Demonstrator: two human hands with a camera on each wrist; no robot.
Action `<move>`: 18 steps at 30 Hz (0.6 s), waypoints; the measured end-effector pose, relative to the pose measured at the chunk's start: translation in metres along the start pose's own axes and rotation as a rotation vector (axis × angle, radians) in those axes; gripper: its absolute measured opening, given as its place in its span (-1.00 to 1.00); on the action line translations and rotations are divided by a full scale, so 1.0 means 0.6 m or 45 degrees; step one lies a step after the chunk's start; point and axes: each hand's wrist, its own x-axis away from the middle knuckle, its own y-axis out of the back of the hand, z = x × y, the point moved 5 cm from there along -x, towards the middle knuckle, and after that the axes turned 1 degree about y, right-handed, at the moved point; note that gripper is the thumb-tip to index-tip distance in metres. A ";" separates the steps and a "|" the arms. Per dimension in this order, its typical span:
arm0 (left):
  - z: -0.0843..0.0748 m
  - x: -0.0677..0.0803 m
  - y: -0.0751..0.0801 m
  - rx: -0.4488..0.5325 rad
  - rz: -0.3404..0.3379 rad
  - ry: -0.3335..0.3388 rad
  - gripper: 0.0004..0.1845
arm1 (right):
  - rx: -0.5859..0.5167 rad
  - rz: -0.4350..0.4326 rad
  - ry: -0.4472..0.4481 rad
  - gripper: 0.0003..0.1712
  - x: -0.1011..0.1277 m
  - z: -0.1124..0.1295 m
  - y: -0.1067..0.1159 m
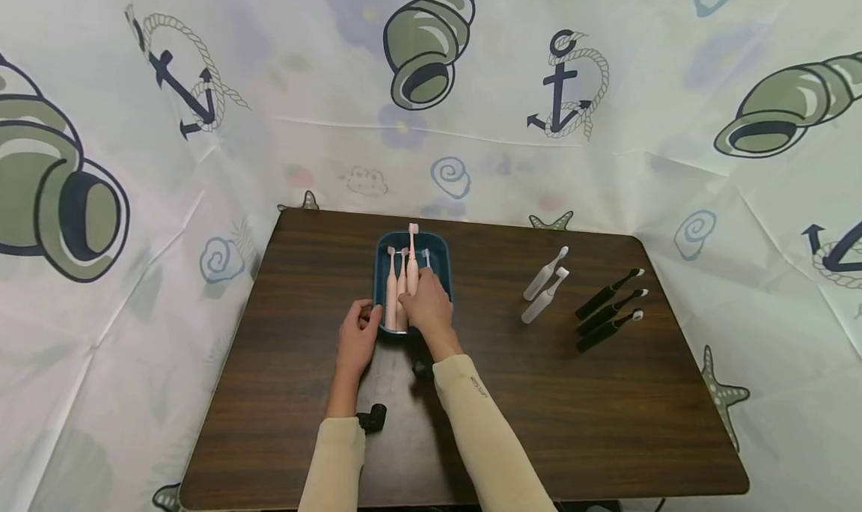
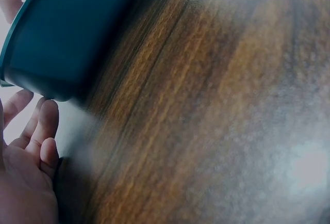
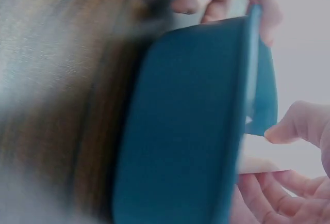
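Observation:
A blue tray stands at mid-table and holds several pink toothbrushes lying lengthwise. My right hand reaches into the tray from the near side. In the right wrist view its thumb and fingers pinch a pale toothbrush handle just over the tray's rim. A white brush head pokes out beyond that hand. My left hand grips the tray's near-left corner. Its fingers lie against the tray's outer wall, and its thumb hooks over the rim.
Two white toothbrushes lie right of the tray. Three black ones lie side by side further right, near the table's right edge. The brown table is bare wood in front. A patterned sheet surrounds it.

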 end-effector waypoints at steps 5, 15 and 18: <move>0.000 0.000 0.003 0.005 -0.004 -0.001 -0.48 | -0.077 -0.061 0.057 -0.35 0.000 0.008 0.021; -0.002 -0.003 0.005 -0.011 -0.012 -0.010 -0.49 | -0.323 -0.228 0.208 -0.41 -0.002 0.025 0.095; -0.004 -0.001 0.003 -0.011 -0.017 -0.018 -0.50 | -0.332 -0.296 0.229 -0.42 -0.008 0.021 0.116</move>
